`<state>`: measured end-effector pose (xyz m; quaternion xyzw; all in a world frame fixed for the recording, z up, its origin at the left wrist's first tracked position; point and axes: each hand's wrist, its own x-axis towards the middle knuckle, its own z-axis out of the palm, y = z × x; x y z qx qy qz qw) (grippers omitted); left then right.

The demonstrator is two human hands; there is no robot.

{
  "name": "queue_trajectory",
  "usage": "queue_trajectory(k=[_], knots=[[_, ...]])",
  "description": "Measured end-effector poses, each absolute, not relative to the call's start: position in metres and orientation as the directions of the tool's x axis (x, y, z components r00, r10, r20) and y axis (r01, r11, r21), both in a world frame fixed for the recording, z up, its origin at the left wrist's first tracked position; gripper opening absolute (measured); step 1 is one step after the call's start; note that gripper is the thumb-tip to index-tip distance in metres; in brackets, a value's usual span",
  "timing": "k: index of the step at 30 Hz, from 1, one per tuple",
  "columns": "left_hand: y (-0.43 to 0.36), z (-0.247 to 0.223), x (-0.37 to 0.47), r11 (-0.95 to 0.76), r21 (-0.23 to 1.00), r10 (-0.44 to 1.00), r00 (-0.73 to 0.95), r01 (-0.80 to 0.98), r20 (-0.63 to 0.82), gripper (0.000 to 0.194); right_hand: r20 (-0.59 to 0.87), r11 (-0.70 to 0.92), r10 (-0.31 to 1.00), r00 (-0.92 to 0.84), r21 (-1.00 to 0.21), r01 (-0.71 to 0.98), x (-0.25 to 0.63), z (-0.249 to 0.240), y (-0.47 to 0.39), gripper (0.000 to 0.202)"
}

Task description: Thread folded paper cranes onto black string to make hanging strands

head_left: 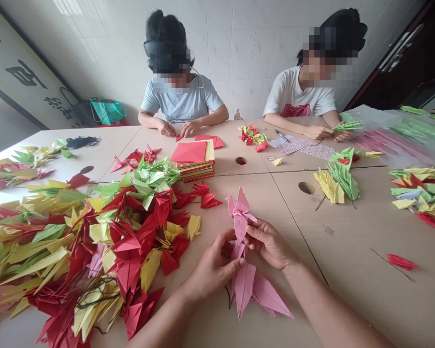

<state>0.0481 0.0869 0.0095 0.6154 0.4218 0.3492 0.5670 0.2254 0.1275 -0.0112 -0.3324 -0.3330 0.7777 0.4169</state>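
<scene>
White wall tiles (pixel 221 48) are rising behind a pale desk (pixel 348 232), whose near and side edges are running out of view. Three round holes (pixel 306 187) are showing in it, and two co-workers (pixel 183 99) are sitting opposite, one in a light blue shirt (pixel 174 104) handling a small red paper (pixel 179 138), one in a white shirt (pixel 286 89) holding a green folded bundle (pixel 350 125). At left, a heap of red, yellow and green folded papers (pixel 126 270) is spilling past the picture's edge, overlapping too much for counting; translucent plastic (pixel 384 140) at far right is being cut off too. One stack of square sheets (pixel 188 152) is standing beyond the heap. Front and centre, the pink origami chain (pixel 244 290) is sitting in both hands, one part above the fingers, a larger one below; the fingers are hiding the join. The left hand (pixel 213 270) is gripping it, thumb crossing the front, other fingers curling largely out of sight; the right hand (pixel 270 241) is pinching the upper part. Both forearms are reaching in from the bottom edge, angling inward.
</scene>
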Motion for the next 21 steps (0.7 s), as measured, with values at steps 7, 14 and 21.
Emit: queue_trajectory(k=[7, 14, 21], knots=[[0.087, 0.0084, 0.0485, 0.003, 0.991, 0.909, 0.412, 0.137, -0.06, 0.027, -0.203, -0.39, 0.877, -0.436, -0.83, -0.399, 0.224, -0.0081, 0.1267, 0.023], [0.0872, 0.0054, 0.0481, 0.137, 0.989, 0.892, 0.441, -0.056, -0.098, 0.028, -0.247, -0.408, 0.88, -0.405, -0.829, -0.383, 0.2237, -0.009, 0.1293, 0.022], [0.0898, 0.0038, 0.0456, 0.326, 0.93, 0.895, 0.375, -0.172, -0.244, 0.028, -0.283, -0.416, 0.902, -0.327, -0.776, -0.474, 0.2257, -0.0119, 0.1329, 0.024]])
